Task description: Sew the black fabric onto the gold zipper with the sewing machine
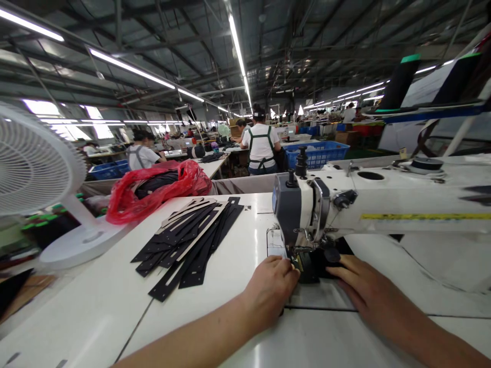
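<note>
A white sewing machine (pixel 402 197) stands on the white table (pixel 215 317), with black material (pixel 320 266) lying under its needle area. My left hand (pixel 270 286) is closed at the near left edge of this material, its fingers curled together; what they pinch is too small to make out. On the right side, my right hand (pixel 362 283) lies with its fingers stretched forward and apart, fingertips touching the black material beside a dark round knob. A fanned pile of black strips (pixel 195 235), some with beige faces, rests left of the machine.
A white fan (pixel 88 235) stands at the left, beside a red plastic bag (pixel 192 179) with dark contents. Thread cones (pixel 399 84) sit on a rack at upper right. Behind the table are a blue crate (pixel 322 153) and people at other tables.
</note>
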### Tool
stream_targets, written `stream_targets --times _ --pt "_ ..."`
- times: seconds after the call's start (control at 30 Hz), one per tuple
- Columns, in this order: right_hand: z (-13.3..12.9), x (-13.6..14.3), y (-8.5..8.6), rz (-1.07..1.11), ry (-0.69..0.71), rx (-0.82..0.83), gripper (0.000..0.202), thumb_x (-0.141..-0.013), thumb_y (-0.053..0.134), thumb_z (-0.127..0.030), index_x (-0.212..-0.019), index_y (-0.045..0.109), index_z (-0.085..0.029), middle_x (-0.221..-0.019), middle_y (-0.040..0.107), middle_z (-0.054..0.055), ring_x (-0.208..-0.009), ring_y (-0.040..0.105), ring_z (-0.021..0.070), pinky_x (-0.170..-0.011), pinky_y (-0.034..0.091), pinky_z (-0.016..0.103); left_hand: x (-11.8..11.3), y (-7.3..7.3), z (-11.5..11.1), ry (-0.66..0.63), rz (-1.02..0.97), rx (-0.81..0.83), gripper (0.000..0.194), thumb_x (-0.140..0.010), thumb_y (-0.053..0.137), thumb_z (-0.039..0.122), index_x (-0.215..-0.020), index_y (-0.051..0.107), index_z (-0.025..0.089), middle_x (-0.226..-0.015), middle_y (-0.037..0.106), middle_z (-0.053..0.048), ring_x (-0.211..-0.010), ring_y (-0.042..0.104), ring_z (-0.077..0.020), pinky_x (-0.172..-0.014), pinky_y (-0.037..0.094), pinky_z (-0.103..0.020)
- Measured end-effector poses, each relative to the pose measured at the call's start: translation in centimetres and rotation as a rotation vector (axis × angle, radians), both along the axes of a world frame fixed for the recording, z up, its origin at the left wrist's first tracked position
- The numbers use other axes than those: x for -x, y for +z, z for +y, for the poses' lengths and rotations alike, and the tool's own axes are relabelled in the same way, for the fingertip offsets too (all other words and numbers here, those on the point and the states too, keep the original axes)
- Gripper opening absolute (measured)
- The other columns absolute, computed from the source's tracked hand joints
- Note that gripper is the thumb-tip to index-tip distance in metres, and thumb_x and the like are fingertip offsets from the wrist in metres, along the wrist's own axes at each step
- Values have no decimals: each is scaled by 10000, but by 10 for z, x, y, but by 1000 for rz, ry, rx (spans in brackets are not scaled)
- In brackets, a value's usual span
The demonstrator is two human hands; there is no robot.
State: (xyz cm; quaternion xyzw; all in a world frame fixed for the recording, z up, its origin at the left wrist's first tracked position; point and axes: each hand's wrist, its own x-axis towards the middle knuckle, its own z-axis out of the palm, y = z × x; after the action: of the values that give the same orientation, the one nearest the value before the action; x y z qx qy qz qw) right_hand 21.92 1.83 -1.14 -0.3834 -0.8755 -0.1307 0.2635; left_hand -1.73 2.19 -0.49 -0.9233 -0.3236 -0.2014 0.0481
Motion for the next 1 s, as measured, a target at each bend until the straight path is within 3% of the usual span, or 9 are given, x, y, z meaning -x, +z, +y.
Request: stream_targets --times 0.13,0.3,0.4,0.47,0.53,0.63,0.87,1.0 --pt "8 -1 25 -40 -40 -33 280 -918 365 -204 -782 609 -178 -796 604 75 -720 560 198 -624 456 343 -9 9 0 96 94 -7 159 -864 520 275 -866 586 130 -786 612 -73 -729 594 -191 -828 456 -376" --pt "7 7 49 -44 -125 -303 260 -908 389 -163 -798 624 -137 -807 617 100 -775 553 226 -700 417 363 -11 17 6 208 95 20 238 -906 437 202 -738 595 140 -709 636 -53 -643 609 -173 -694 466 -316" --pt "-8 -4 39 -14 -257 -307 292 -911 454 -260 -684 600 -149 -669 591 66 -623 538 185 -607 409 334 -9 19 7 259 63 38 252 -912 446 220 -730 606 152 -711 654 -36 -648 620 -168 -671 455 -288" --pt "-17 -11 26 -17 -232 -253 326 -923 437 -281 -678 611 -158 -685 618 64 -618 561 176 -595 434 322 -7 18 8 275 52 45 244 -908 457 228 -736 616 159 -715 661 -30 -664 626 -171 -657 448 -275" --pt "-21 -14 13 -38 -157 -211 304 -937 399 -265 -830 657 -143 -903 665 97 -797 612 204 -701 484 337 -6 17 8 287 46 49 242 -907 457 235 -745 622 162 -721 663 -29 -676 627 -175 -639 442 -267" --pt "-15 -10 1 -102 -111 -185 312 -930 408 -256 -1092 608 -81 -1158 593 160 -1029 569 256 -851 476 406 -4 16 10 283 51 49 243 -909 447 236 -755 621 164 -729 660 -26 -680 625 -177 -625 438 -262" --pt "1 -14 -4 -220 -12 -137 333 -824 393 -4 -998 656 -110 -1031 664 117 -920 628 218 -756 526 357 -10 10 1 160 145 4 195 -882 450 169 -763 602 142 -742 622 -67 -703 601 -191 -725 462 -322" --pt "-4 -11 4 -220 -16 -131 342 -806 387 -6 -975 665 -113 -1033 661 133 -960 619 246 -805 520 418 -14 3 -14 108 183 -34 114 -819 479 83 -835 590 105 -791 595 -106 -801 585 -222 -848 445 -385"
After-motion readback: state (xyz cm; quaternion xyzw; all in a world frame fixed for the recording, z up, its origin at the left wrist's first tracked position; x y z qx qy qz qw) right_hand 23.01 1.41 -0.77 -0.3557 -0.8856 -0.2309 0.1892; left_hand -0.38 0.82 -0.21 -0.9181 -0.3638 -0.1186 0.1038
